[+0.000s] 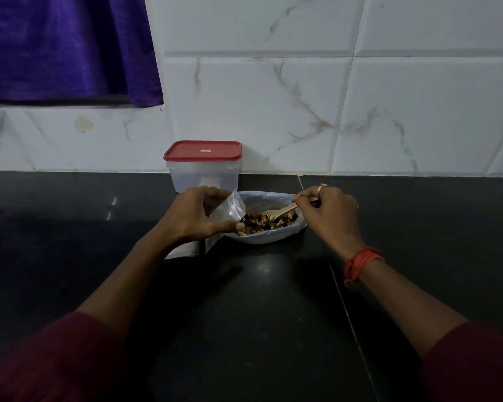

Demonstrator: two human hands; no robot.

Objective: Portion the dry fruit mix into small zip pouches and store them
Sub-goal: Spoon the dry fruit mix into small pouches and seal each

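Observation:
A pale blue plate on the black counter holds the dry fruit mix of nuts and dark pieces. My left hand pinches a small clear zip pouch and holds its mouth at the plate's left rim. My right hand grips the handle of a wooden spoon, whose bowl lies in the mix. More flat pouches lie under my left wrist.
A clear plastic box with a red lid stands shut against the tiled wall, just behind the plate. A purple cloth hangs at the upper left. The black counter stretches toward me between my forearms.

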